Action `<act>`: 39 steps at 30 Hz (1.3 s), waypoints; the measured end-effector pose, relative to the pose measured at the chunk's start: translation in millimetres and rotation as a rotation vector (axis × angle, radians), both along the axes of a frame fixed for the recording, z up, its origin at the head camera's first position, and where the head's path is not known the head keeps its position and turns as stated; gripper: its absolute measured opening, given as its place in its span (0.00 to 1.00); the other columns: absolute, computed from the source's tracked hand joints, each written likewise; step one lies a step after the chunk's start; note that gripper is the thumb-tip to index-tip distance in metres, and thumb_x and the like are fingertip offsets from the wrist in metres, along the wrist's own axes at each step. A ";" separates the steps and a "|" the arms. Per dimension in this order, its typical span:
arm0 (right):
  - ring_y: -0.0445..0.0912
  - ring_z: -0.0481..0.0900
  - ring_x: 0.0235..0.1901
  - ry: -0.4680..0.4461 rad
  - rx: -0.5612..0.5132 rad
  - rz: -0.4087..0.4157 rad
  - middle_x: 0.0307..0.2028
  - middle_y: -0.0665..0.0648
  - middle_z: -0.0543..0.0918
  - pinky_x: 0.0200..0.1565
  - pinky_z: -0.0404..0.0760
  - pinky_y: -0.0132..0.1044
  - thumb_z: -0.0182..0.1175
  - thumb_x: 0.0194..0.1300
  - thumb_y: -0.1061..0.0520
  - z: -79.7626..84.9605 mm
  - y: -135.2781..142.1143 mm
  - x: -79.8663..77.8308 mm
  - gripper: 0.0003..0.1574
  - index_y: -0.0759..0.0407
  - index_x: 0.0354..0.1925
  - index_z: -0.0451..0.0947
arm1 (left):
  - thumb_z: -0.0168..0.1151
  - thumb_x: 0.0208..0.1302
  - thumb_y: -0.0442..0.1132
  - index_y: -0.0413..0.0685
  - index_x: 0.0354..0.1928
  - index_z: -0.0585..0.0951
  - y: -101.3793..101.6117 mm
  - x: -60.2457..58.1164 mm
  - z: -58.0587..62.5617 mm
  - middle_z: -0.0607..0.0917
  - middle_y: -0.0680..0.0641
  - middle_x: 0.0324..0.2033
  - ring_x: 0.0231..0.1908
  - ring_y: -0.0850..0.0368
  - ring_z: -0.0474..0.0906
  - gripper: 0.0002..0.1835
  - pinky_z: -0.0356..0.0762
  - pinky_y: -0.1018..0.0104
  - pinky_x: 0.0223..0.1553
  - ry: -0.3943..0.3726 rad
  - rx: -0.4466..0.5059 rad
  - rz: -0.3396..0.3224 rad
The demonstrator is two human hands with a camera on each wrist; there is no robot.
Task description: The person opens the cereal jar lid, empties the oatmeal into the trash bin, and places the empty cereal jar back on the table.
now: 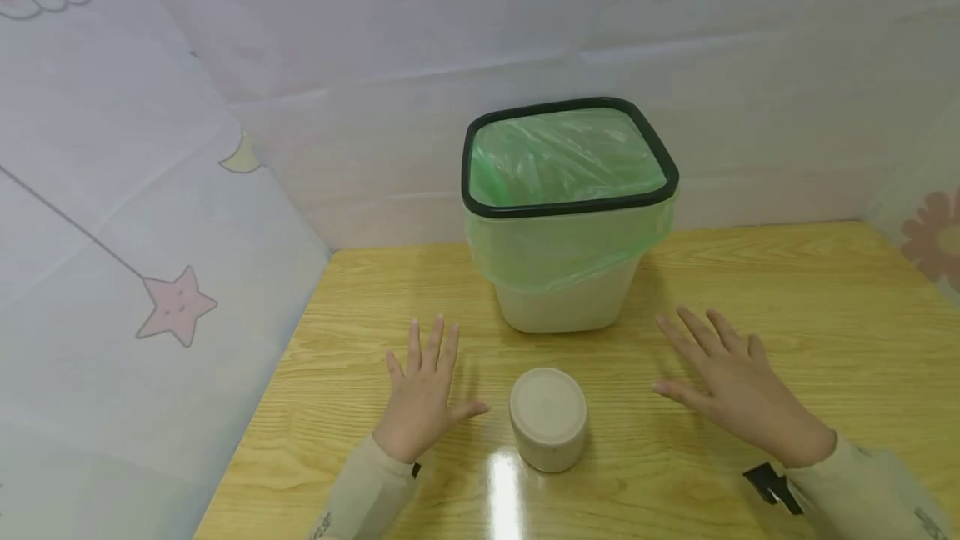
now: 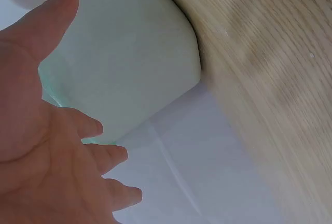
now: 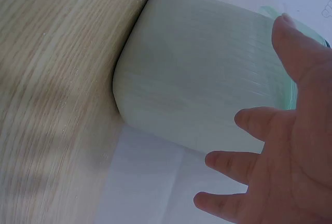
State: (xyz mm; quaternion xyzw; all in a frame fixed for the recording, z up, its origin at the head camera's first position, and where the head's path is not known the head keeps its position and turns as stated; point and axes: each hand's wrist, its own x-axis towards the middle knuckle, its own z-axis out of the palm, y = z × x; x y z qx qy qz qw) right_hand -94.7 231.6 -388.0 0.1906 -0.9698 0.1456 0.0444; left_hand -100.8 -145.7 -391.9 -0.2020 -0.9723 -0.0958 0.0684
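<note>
A light-coloured trash bin [image 1: 558,307] stands at the back of the table, lined with a green plastic bag [image 1: 570,252] folded over its side and topped by a black rim [image 1: 570,211]. In front of it sits a short beige cylinder [image 1: 550,415] with a flat round top. My left hand [image 1: 422,402] is spread, palm down, left of the cylinder, its thumb pointing towards it. To the right, farther from the cylinder, my right hand [image 1: 738,390] also has its fingers spread. Both hands hold nothing. Each wrist view shows the bin's side [image 2: 129,53] beyond the fingers.
The wooden table [image 1: 787,290] meets a pale cloth backdrop [image 1: 390,148] behind the bin. Another printed cloth [image 1: 97,232], with a pink star, hangs along the left edge. Black straps [image 1: 772,486] show at the sleeve cuffs.
</note>
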 end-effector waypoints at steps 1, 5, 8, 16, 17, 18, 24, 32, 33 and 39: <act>0.76 0.49 0.66 -0.001 -0.003 0.000 0.71 0.72 0.54 0.51 0.50 0.82 0.59 0.64 0.35 -0.3 -0.1 0.0 0.54 0.52 0.77 0.47 | 0.71 0.49 0.61 0.34 0.73 0.54 0.0 0.1 0.1 0.50 0.31 0.72 0.69 0.25 0.40 0.59 0.49 0.17 0.52 -0.004 0.001 0.001; 0.76 0.50 0.66 0.008 -0.003 0.005 0.71 0.71 0.54 0.50 0.51 0.82 0.59 0.64 0.35 -1.1 -0.8 0.1 0.54 0.52 0.77 0.47 | 0.73 0.46 0.59 0.33 0.73 0.53 0.7 0.7 0.7 0.49 0.31 0.72 0.69 0.24 0.40 0.60 0.47 0.17 0.52 -0.058 0.022 -0.012; 0.75 0.51 0.66 0.017 -0.001 0.007 0.71 0.71 0.55 0.50 0.52 0.81 0.59 0.64 0.35 -1.4 -1.9 0.0 0.54 0.52 0.77 0.48 | 0.74 0.45 0.57 0.33 0.74 0.49 2.7 2.1 1.3 0.46 0.32 0.73 0.69 0.25 0.36 0.63 0.42 0.16 0.52 -0.160 0.084 -0.045; 0.76 0.52 0.65 0.038 -0.026 0.024 0.70 0.72 0.57 0.49 0.51 0.83 0.60 0.64 0.36 -4.8 -6.2 0.6 0.55 0.51 0.77 0.45 | 0.79 0.43 0.49 0.38 0.76 0.41 14.9 8.3 -7.9 0.43 0.35 0.74 0.71 0.32 0.29 0.68 0.31 0.23 0.59 -0.452 0.418 -0.128; 0.76 0.52 0.65 0.042 -0.035 0.029 0.69 0.73 0.57 0.49 0.51 0.83 0.60 0.64 0.36 -5.6 -7.2 1.0 0.55 0.51 0.77 0.45 | 0.79 0.43 0.49 0.38 0.76 0.40 16.8 9.2 -9.6 0.43 0.35 0.74 0.71 0.32 0.30 0.68 0.32 0.24 0.61 -0.471 0.454 -0.130; 0.76 0.52 0.65 0.038 -0.050 0.034 0.69 0.73 0.57 0.50 0.50 0.83 0.60 0.64 0.36 -6.3 -8.4 1.4 0.55 0.51 0.77 0.45 | 0.79 0.43 0.49 0.39 0.76 0.40 18.7 9.9 -11.4 0.44 0.35 0.74 0.71 0.32 0.31 0.68 0.35 0.26 0.62 -0.489 0.488 -0.138; 0.77 0.53 0.64 0.027 -0.088 0.049 0.69 0.73 0.57 0.50 0.50 0.83 0.61 0.64 0.37 -9.9 -14.3 3.2 0.55 0.50 0.77 0.45 | 0.79 0.46 0.45 0.36 0.75 0.38 28.8 13.6 -14.8 0.47 0.35 0.74 0.72 0.35 0.39 0.67 0.46 0.35 0.66 -0.582 0.628 -0.194; 0.76 0.54 0.64 0.037 -0.101 0.059 0.68 0.73 0.59 0.48 0.55 0.82 0.62 0.63 0.39 -15.6 -19.9 4.0 0.54 0.52 0.77 0.48 | 0.79 0.45 0.41 0.38 0.75 0.36 34.5 14.5 -17.0 0.49 0.36 0.74 0.72 0.38 0.44 0.68 0.49 0.38 0.67 -0.640 0.673 -0.199; 0.76 0.54 0.64 0.035 -0.108 0.062 0.68 0.73 0.59 0.48 0.55 0.82 0.62 0.63 0.39 -16.5 -20.8 4.4 0.54 0.52 0.76 0.48 | 0.79 0.45 0.41 0.38 0.75 0.36 35.2 14.7 -17.8 0.49 0.37 0.74 0.72 0.38 0.44 0.68 0.49 0.38 0.67 -0.644 0.678 -0.200; 0.75 0.58 0.62 0.082 -0.141 0.100 0.67 0.72 0.61 0.47 0.58 0.81 0.63 0.62 0.40 -23.4 -28.3 6.7 0.51 0.54 0.74 0.53 | 0.80 0.44 0.40 0.36 0.75 0.36 40.9 15.9 -21.3 0.49 0.38 0.74 0.72 0.38 0.45 0.69 0.49 0.38 0.67 -0.654 0.690 -0.222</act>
